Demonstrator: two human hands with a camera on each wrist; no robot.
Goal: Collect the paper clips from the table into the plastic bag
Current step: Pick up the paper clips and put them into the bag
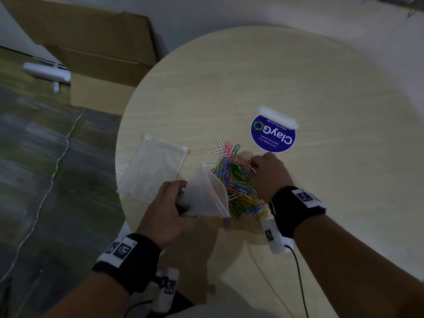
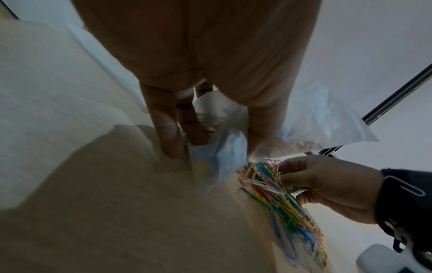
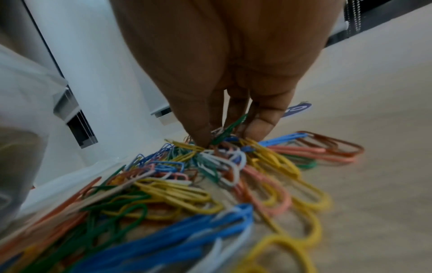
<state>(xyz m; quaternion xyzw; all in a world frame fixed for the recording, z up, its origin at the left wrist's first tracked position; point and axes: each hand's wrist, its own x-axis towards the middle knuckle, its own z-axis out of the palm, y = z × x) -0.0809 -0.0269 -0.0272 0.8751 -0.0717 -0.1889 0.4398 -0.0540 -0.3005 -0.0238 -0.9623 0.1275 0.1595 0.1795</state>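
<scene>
A heap of coloured paper clips (image 1: pixel 236 184) (image 2: pixel 275 194) (image 3: pixel 198 184) lies on the round wooden table (image 1: pixel 298 76) near its front edge. My left hand (image 1: pixel 179 196) (image 2: pixel 187 144) grips a clear plastic bag (image 1: pixel 204 198) (image 2: pixel 224 153) just left of the heap, lifted off the table, its mouth gaping toward the clips. My right hand (image 1: pixel 252 166) (image 2: pixel 287 177) (image 3: pixel 224 136) is on the heap's far right side. Its fingertips dig into the clips and pinch a bunch, with a green clip sticking up between the fingers.
A second clear bag (image 1: pixel 153 171) lies flat on the table's left side. A blue round sticker (image 1: pixel 273 134) (image 3: pixel 299 108) with a white strip at its top sits beyond the heap. Off the table's left edge stand cardboard boxes (image 1: pixel 96 60), and a cable (image 1: pixel 57 161) runs across the floor.
</scene>
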